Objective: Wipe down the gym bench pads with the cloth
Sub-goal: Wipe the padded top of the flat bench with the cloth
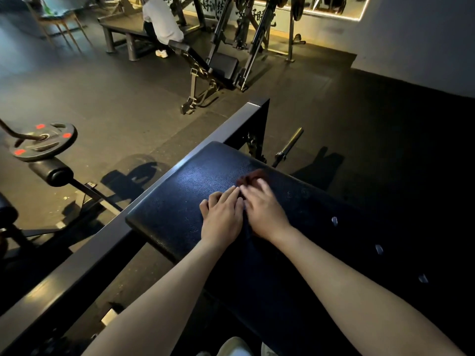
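Just beyond the hands (222, 219) (264, 214) — cloth (253, 177) on pad (185, 191).

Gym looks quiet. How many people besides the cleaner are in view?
1: a person in a white top sits on a far bench, upper left of centre. Others may be hidden behind machines.

Bench pad (180, 201): black, grained vinyl surface with rounded corners. Sheen on its far left part, right side lost in shadow. Cloth (253, 177): dark reddish-brown, bunched, blurred. Lies on the pad toward its far end, near edge under the right hand (264, 213).
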